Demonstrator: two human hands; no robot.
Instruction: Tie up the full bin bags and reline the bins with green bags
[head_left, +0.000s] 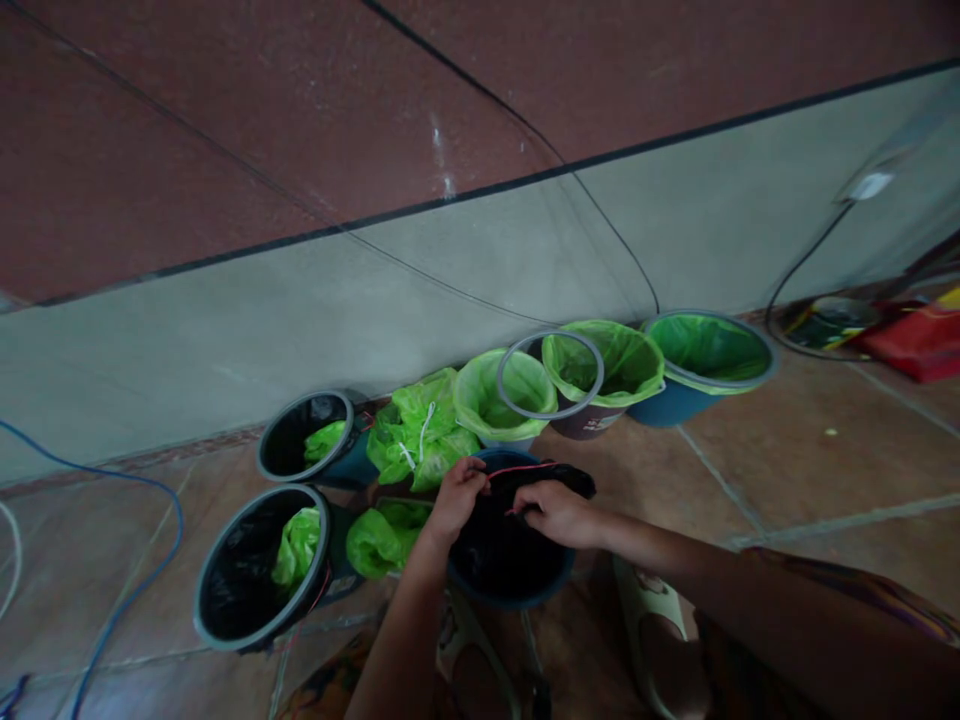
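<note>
A dark blue bin (564, 572) stands between my feet with a black garbage bag (499, 545) inside it. My left hand (459, 498) is closed on the bag's edge at the left rim, where a red drawstring (521, 467) runs along the top. Over the bin's opening, my right hand (559, 512) pinches the black bag, and a bit of red shows at its fingertips. Part of the bag bunches up at the right rim. A loose grey rim ring (601, 372) lies across two green-lined bins just behind.
Along the wall stand a pale bin (504, 440), a brown bin (589, 425) and a blue bin (671, 402), all green-lined. Two black-lined bins (201, 600) lie tilted at left, near bundled green bags (424, 430). A blue cable (176, 520) crosses the floor.
</note>
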